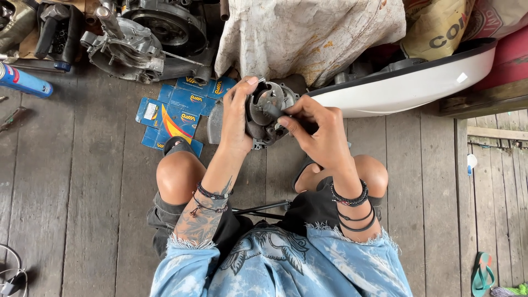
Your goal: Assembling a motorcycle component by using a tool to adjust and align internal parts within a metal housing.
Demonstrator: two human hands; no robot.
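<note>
I sit on a wooden plank floor with my knees apart. My left hand (237, 118) grips the left side of a round grey metal engine part (268, 113) held up in front of me. My right hand (314, 132) pinches something small against the part's right face; my fingers hide it. Both wrists carry dark bead bracelets.
Flattened blue cardboard boxes (173, 113) lie on the floor ahead left. Engine casings (137, 44) and a blue spray can (25, 81) sit at the far left. A stained cloth (308, 33) hangs ahead, a white body panel (407, 88) to the right. A thin black rod (261, 208) rests by my lap.
</note>
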